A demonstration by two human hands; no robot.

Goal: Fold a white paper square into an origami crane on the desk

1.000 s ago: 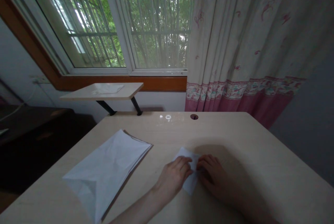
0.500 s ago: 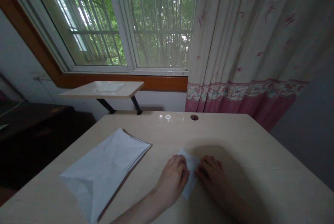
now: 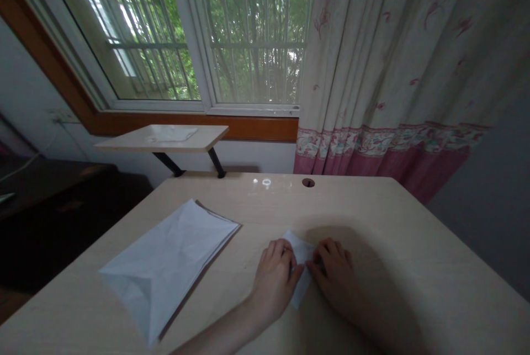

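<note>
Head view: I'd guess the small paper (image 3: 302, 252) is light, floppy and easily creased, best held by its edges. It's whitish with pointy corners, on the desk (image 3: 265, 208) between the curled fingers of left hand (image 3: 274, 272) and right hand (image 3: 333, 272); from here I can't tell if they're gripping.

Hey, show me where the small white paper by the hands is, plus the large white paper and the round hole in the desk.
Small white paper (image 3: 303, 253): head view, its upper part.
Large white paper (image 3: 176, 264): head view, middle of its top face.
Round hole (image 3: 308, 183): head view, its centre.
</note>
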